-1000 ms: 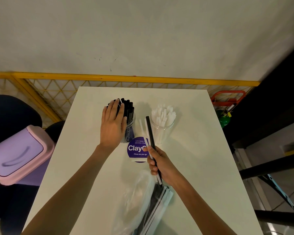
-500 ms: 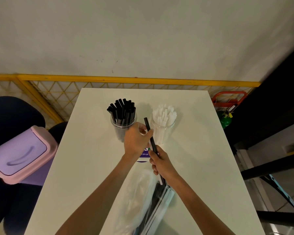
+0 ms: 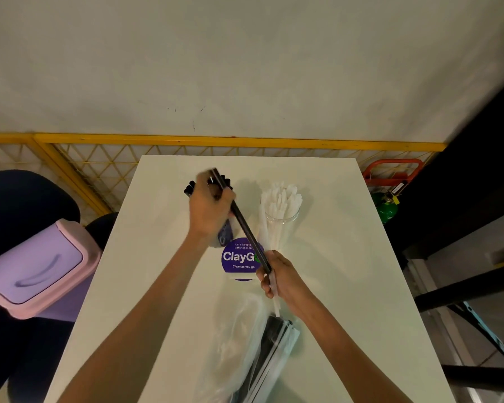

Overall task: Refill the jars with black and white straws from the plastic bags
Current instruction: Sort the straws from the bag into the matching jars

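A long black straw (image 3: 247, 231) slants across the table, and my left hand (image 3: 211, 209) is shut on its upper part. That hand hovers over the jar of black straws (image 3: 190, 189) and hides most of it. My right hand (image 3: 282, 282) pinches a white straw (image 3: 276, 303), and the black straw's lower end reaches its fingers. The clear jar of white straws (image 3: 281, 206) stands upright to the right. Two clear plastic bags (image 3: 239, 338) lie near me, one holding black straws (image 3: 272, 334).
A round purple sticker (image 3: 237, 258) sits on the white table (image 3: 338, 257) between the jars and the bags. A pink and purple bin (image 3: 32, 271) stands off the left edge. A yellow mesh fence (image 3: 99, 158) runs behind, and a green bottle (image 3: 386, 209) is at the right.
My left hand left the black jar, took hold of the black straw in my right hand, and carried its top up and left over the black jar. My right hand barely moved.
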`<action>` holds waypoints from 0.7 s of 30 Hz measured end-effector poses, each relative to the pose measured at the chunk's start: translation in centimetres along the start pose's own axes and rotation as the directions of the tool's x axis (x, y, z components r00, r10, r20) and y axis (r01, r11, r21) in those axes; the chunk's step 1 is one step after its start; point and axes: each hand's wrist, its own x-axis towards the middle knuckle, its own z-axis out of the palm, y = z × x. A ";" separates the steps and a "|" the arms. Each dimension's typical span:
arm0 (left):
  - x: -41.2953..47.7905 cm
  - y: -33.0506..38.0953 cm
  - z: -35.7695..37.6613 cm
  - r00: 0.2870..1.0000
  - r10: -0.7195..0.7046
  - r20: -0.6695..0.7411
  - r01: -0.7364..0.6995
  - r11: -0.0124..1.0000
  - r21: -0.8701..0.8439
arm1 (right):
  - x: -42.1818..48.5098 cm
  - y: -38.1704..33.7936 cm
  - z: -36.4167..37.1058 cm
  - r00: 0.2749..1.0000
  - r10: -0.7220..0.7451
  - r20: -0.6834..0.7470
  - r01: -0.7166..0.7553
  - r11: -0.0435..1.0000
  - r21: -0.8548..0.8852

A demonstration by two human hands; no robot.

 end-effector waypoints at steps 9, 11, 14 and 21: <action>3.3 2.9 -5.8 0.879 0.467 -0.095 -0.419 0.852 0.314 | 0.1 0.6 0.3 0.999 -0.032 -0.017 0.032 0.999 -0.011; 3.5 2.6 -5.7 0.876 0.474 -0.094 -0.420 0.843 0.336 | 0.2 0.6 0.4 0.999 -0.035 -0.015 0.035 0.999 -0.009; 3.7 1.8 -5.4 0.865 0.490 -0.109 -0.436 0.840 0.323 | 0.2 0.5 0.3 0.999 -0.039 -0.015 0.039 0.999 -0.012; 3.8 0.2 -4.3 0.851 0.521 -0.071 -0.458 0.800 0.387 | 0.0 0.3 -0.1 0.999 -0.040 -0.014 0.040 0.999 -0.016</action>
